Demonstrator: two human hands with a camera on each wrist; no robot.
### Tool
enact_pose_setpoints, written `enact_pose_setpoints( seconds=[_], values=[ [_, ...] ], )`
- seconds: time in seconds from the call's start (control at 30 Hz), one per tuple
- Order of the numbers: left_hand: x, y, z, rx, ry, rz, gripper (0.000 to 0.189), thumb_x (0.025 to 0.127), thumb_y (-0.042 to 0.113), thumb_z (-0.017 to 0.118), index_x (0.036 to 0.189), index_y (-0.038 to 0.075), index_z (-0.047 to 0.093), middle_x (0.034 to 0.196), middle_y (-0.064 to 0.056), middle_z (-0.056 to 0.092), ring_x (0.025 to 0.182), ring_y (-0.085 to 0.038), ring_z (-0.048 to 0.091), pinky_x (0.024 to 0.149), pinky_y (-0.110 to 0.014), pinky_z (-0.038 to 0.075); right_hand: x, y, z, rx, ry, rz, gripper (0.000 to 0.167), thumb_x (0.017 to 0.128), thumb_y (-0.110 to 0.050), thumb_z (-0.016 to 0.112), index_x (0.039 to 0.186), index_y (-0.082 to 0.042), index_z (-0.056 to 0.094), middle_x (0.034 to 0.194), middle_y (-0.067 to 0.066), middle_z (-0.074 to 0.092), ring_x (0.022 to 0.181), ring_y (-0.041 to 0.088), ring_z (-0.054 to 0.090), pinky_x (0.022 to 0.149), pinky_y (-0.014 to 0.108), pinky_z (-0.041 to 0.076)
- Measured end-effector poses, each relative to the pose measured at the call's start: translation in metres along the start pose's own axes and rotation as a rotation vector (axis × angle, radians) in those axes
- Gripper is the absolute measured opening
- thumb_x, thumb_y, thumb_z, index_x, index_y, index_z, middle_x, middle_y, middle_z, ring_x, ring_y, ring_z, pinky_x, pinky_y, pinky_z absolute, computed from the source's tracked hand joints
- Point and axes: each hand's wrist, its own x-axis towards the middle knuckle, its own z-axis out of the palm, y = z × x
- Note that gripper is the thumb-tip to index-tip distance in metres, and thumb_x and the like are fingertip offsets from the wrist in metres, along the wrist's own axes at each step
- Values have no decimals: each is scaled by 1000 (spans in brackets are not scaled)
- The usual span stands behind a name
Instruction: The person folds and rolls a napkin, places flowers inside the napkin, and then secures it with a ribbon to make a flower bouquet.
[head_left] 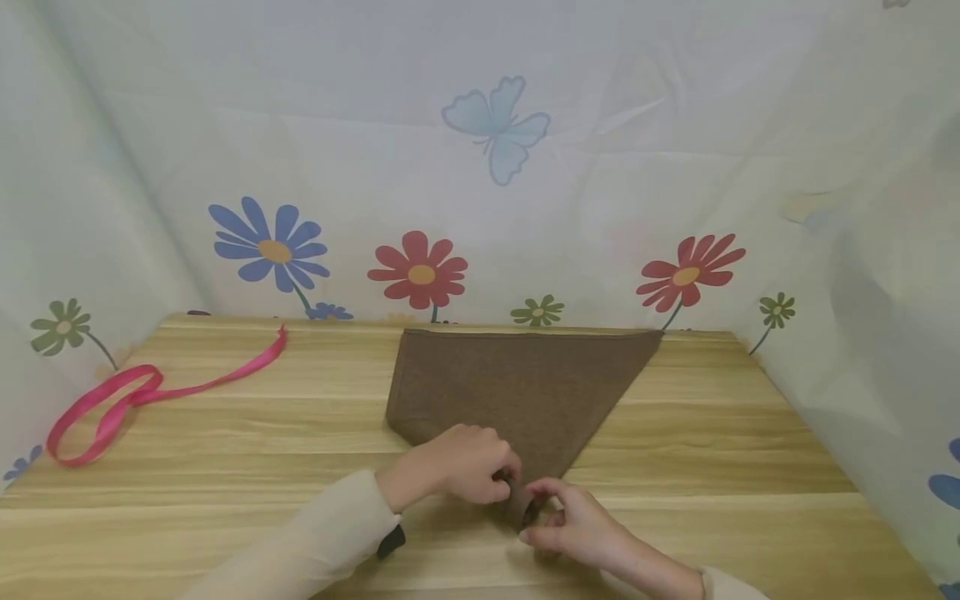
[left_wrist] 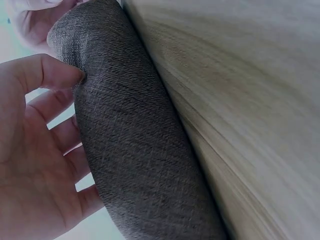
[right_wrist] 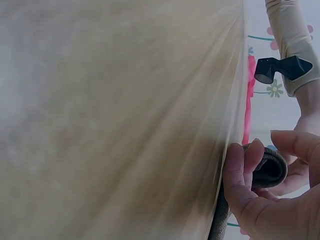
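A brown woven cloth [head_left: 517,387] lies on the wooden table, its near corner rolled into a small tube. My left hand [head_left: 468,462] grips this rolled part from the left, fingers bent over it. In the left wrist view, the thumb of that hand [left_wrist: 35,150] presses into the side of the cloth roll [left_wrist: 130,130], with the other fingers partly hidden behind it. My right hand [head_left: 577,525] holds the roll's right end between thumb and fingers. The right wrist view shows the roll's hollow end [right_wrist: 272,170] within the curled fingers of the right hand [right_wrist: 270,212].
A pink ribbon [head_left: 142,396] lies loosely looped on the left of the wooden table [head_left: 712,450]. Behind and at both sides hangs a white curtain [head_left: 360,158] printed with flowers and a butterfly. A black wrist camera [right_wrist: 282,67] sits on the left sleeve.
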Motion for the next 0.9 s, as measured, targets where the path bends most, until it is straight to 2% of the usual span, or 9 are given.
enact_pose_setpoints(
  seconds=[0.07,0.17,0.23,0.3,0.47,0.57,0.7,0.8,0.9],
  values=[
    [3,-1,0,-9,-7,-12,16,77,21,61,90,21,70,58,14,47,50,-2,39,44,-18,33,0,0,0,6,7,13,62,79,-12,67,126,15,36,105,12,53,62,13,59,57,25,49],
    [9,-3,2,-21,-11,-16,17,77,20,62,92,19,69,58,13,48,48,-2,39,43,-18,33,0,2,0,21,21,37,65,79,-12,67,127,16,33,109,13,52,63,16,60,59,29,50],
    [12,-4,3,-15,0,-1,18,76,20,63,93,19,69,59,12,50,48,-2,39,44,-18,34,-1,3,0,30,30,53,66,79,-13,67,128,16,32,104,13,56,63,17,61,60,31,51],
    [13,-5,4,17,29,23,19,75,20,64,94,19,68,66,13,55,55,-2,44,50,-20,37,-1,4,-1,36,42,55,66,79,-12,67,128,15,32,102,13,58,64,18,62,61,32,51],
    [12,-5,7,157,155,71,21,73,22,69,94,24,67,85,11,58,78,-6,52,62,-25,39,-2,5,-3,57,64,11,61,79,-9,65,129,8,34,116,20,43,67,19,61,62,29,52],
    [10,-3,10,154,204,75,18,75,20,70,92,21,65,83,9,58,71,-4,51,58,-21,40,-3,5,-4,68,70,-22,57,80,-7,64,128,3,36,117,21,37,65,16,58,61,27,51],
    [7,-1,15,98,215,82,10,76,12,68,81,17,60,72,10,55,57,-1,44,50,-16,37,-4,5,-4,74,80,-43,53,80,-5,63,126,-1,39,116,20,37,61,14,57,59,26,51],
    [3,-1,18,114,209,100,10,74,12,67,74,18,58,68,11,50,57,-1,43,51,-17,36,-4,7,-4,73,86,-49,49,80,-5,63,124,-2,42,115,20,37,60,14,57,58,26,51],
    [-1,-1,20,129,193,115,7,74,14,68,77,18,63,71,10,53,62,-1,46,54,-17,39,-3,7,-5,61,99,-49,46,80,-5,64,122,-1,44,114,20,39,60,15,58,56,27,50]
  ],
)
